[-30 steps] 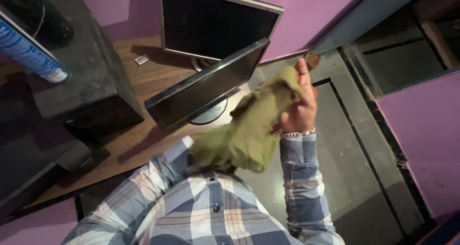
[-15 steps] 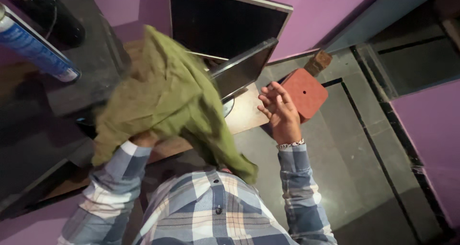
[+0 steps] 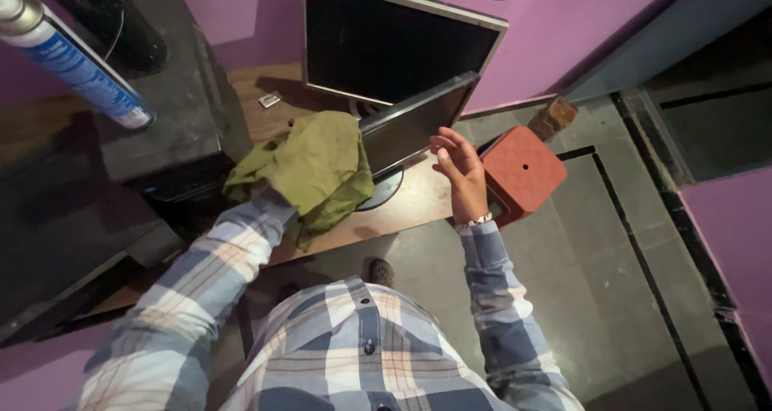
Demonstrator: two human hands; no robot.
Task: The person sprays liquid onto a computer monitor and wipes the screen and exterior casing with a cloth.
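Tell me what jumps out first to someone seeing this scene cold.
The olive-green cloth stands out, draped over the left hand on the wooden desk, against the smaller dark monitor. The right hand hangs open beside that monitor's right end, above a reddish stool on the floor. A blue spray can juts in at upper left, with purple walls behind.

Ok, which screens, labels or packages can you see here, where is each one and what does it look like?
Larger flat monitor: back of wooden desk, against purple wall, dark screen, silver frame.
Smaller black-framed monitor: in front, tilted, dark, beside the green cloth.
Blue-and-white labelled spray can: upper left, leaning, silver top.
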